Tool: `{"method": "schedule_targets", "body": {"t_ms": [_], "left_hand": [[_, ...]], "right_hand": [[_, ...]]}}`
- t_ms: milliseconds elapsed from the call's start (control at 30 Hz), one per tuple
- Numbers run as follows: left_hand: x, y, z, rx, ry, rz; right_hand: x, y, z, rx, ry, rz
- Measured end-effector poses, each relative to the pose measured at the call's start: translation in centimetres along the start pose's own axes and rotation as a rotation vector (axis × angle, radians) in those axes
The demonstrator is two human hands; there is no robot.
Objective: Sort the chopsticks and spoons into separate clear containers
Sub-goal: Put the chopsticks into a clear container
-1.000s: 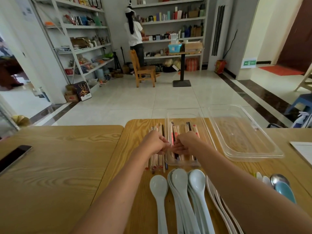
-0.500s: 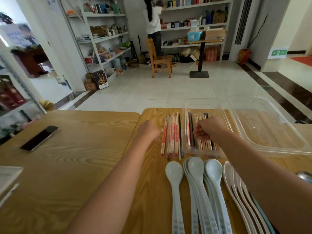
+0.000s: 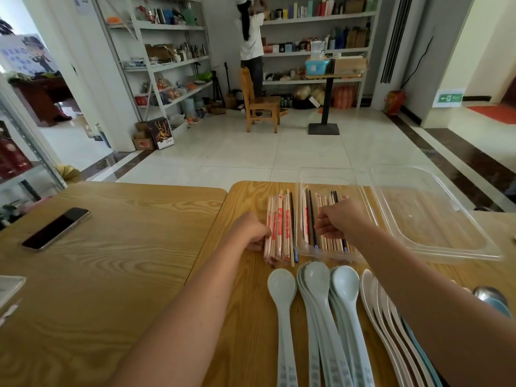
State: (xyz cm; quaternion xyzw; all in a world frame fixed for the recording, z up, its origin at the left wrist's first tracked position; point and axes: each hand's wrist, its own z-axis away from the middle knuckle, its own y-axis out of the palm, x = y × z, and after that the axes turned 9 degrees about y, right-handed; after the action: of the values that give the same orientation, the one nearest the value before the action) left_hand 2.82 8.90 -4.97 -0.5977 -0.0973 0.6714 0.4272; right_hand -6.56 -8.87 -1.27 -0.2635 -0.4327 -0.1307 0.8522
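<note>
Wooden table [image 3: 139, 275] throughout, pale grain. Nearest on it, rows of spoons [image 3: 282, 283] lying bowls-up, handles toward the viewer, none yet in a container. Just past them, loose chopsticks [image 3: 279, 227] piled on the bare wood, mostly paper-wrapped. Left hand [image 3: 251, 233] against that pile's left edge, fingers curled under; pinching a pair or only touching, cannot tell. Right hand [image 3: 339, 219] inside the narrow container [image 3: 329, 173], over the ones already laid there, fingers curled down, grip hidden, so holding or emptied, cannot tell. A second ago, both hands bunched together at the container's left wall; since then split apart, right across into the container, left back to the pile. Judged from that: one more batch delivered or about to drop, next one being gathered. Wide container [image 3: 435, 219] to the right without a single spoon, so that half not begun. Off left, phone [image 3: 55, 229]. Beyond, tiled floor [image 3: 251, 157], chair [image 3: 259, 101], shelves [image 3: 315, 19], person [image 3: 251, 43] standing at them.
</note>
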Motion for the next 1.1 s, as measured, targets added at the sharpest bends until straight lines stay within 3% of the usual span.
{"method": "schedule_targets", "body": {"t_ms": [533,800,967,1100], "left_hand": [[1.1,-1.6,0.9,-0.060,-0.001,0.184],[-3.1,-4.9,3.2,-0.024,0.194,0.402],[-7.2,-3.8,4.2,0.126,0.336,0.468],[-8.4,-1.9,4.0,0.088,0.341,0.442]], "right_hand": [[0.0,-0.3,0.1,-0.015,-0.003,0.007],[3.9,-1.1,1.2,0.016,-0.161,-0.044],[5.9,0.1,2.5,0.158,-0.100,-0.116],[5.9,-0.5,2.5,0.124,-0.092,-0.190]]}}
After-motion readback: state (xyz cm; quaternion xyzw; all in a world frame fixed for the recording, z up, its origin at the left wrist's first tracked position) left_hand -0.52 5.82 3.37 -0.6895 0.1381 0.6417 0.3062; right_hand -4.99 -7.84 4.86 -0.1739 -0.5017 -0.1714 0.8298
